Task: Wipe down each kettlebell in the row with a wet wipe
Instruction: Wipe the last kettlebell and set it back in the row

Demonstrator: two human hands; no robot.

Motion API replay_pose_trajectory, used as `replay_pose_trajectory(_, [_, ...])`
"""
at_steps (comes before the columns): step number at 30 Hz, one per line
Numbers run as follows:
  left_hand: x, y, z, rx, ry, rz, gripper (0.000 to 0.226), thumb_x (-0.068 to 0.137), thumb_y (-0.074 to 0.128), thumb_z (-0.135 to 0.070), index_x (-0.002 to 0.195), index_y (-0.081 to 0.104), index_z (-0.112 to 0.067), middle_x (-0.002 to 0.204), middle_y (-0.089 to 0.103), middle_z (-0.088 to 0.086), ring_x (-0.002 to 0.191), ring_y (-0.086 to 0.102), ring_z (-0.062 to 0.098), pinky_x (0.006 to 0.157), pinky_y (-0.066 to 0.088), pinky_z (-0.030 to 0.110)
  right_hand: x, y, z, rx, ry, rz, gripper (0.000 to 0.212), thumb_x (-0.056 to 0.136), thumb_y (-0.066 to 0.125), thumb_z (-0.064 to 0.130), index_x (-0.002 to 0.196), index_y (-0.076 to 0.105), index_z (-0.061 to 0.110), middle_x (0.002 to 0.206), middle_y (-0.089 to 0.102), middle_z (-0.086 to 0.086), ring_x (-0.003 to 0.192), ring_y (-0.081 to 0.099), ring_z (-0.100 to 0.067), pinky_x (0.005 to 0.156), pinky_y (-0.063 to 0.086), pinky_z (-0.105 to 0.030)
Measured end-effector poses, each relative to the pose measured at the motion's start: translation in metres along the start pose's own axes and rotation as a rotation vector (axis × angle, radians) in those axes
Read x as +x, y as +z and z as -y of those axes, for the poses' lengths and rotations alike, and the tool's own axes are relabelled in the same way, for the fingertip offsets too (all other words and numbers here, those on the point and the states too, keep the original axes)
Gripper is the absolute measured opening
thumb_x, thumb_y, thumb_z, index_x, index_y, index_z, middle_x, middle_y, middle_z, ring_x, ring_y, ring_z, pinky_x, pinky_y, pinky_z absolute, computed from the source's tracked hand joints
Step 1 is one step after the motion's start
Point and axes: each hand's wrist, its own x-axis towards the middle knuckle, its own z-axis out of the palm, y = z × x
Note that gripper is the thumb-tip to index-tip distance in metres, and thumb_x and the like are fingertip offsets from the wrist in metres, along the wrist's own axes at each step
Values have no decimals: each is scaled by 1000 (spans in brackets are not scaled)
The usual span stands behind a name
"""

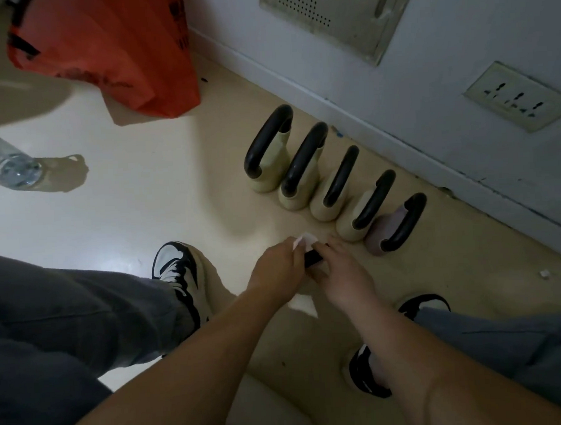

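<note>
Left hand (277, 271) and right hand (344, 274) meet low over glossy cream floor (142, 203), fingers pinching white wet wipe (303, 240) around dark object. Kettlebell row (332, 180) along grey wall (461, 89); orange bag (108, 46); wall socket (520, 97).

Loose dark grey trousers (67, 321) are worn, with low black-and-white sneakers (181, 276) laced in white and soled in cream. Both forearms (215, 362) are left bare, without sleeves.
</note>
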Motion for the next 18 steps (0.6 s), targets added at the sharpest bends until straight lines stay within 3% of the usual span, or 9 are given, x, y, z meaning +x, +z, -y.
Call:
replay_pose_trajectory(2, [-13, -2, 14, 35, -55, 30, 35, 108, 25, -42, 101, 56, -27, 97, 65, -1, 90, 61, 20, 76, 46, 33, 6, 1, 5, 30, -3, -8, 50, 103, 56, 32, 152, 48, 35, 166, 31, 5, 150, 34, -20, 117, 37, -40])
replay_pose_trajectory(3, [-22, 0, 21, 71, -82, 64, 34, 108, 26, -40, 113, 57, -28, 105, 65, -2, 101, 60, 21, 83, 49, 34, 9, 0, 7, 31, -8, -21, 49, 101, 59, 29, 149, 53, 31, 160, 41, 4, 145, 42, -21, 114, 39, -40])
replay_pose_trajectory(4, [-30, 3, 24, 109, -92, 101, 33, 108, 30, -36, 132, 52, -29, 118, 62, -3, 116, 57, 22, 94, 49, 35, 12, -2, 8, 24, -16, -29, 48, 98, 62, 27, 146, 57, 28, 150, 51, 4, 136, 50, -22, 109, 44, -40])
replay_pose_trajectory(6, [-39, 11, 20, 182, -60, 119, 53, 105, 41, -23, 156, 26, -28, 138, 52, -4, 135, 44, 21, 114, 36, 35, 15, -6, 9, 20, -16, -23, 43, 94, 66, 26, 137, 65, 27, 133, 62, 5, 122, 59, -22, 100, 49, -40])
replay_pose_trajectory(9, [-33, 22, -7, 257, 146, 49, 61, 101, 43, -20, 159, 22, -19, 155, 38, 4, 143, 34, 25, 121, 22, 35, 16, -8, 8, 67, 35, -39, 23, 99, 57, 31, 116, 72, 32, 117, 69, 7, 110, 64, -21, 87, 49, -34])
replay_pose_trajectory(13, [-24, 27, 4, 397, 396, 114, 71, 98, 42, -21, 162, 10, -15, 168, 10, 6, 154, 10, 25, 125, -4, 34, 9, -10, 5, 28, 87, -106, 27, 103, 47, 40, 93, 69, 27, 92, 69, 3, 87, 64, -21, 67, 41, -30])
replay_pose_trajectory(15, [-26, 23, 29, 426, 384, 76, 69, 97, 30, -25, 161, 7, -18, 169, 7, 0, 155, 5, 21, 123, -10, 33, 7, -12, 6, -35, 89, -95, 17, 96, 55, 36, 85, 64, 26, 83, 65, 3, 81, 61, -22, 60, 39, -31])
replay_pose_trajectory(18, [-25, 15, 39, 261, 162, -39, 62, 99, 29, -25, 159, 22, -15, 162, 29, 2, 150, 23, 21, 125, 3, 30, 8, -12, 11, -45, 110, -72, 12, 90, 63, 35, 82, 62, 26, 78, 62, 3, 78, 60, -22, 55, 33, -32])
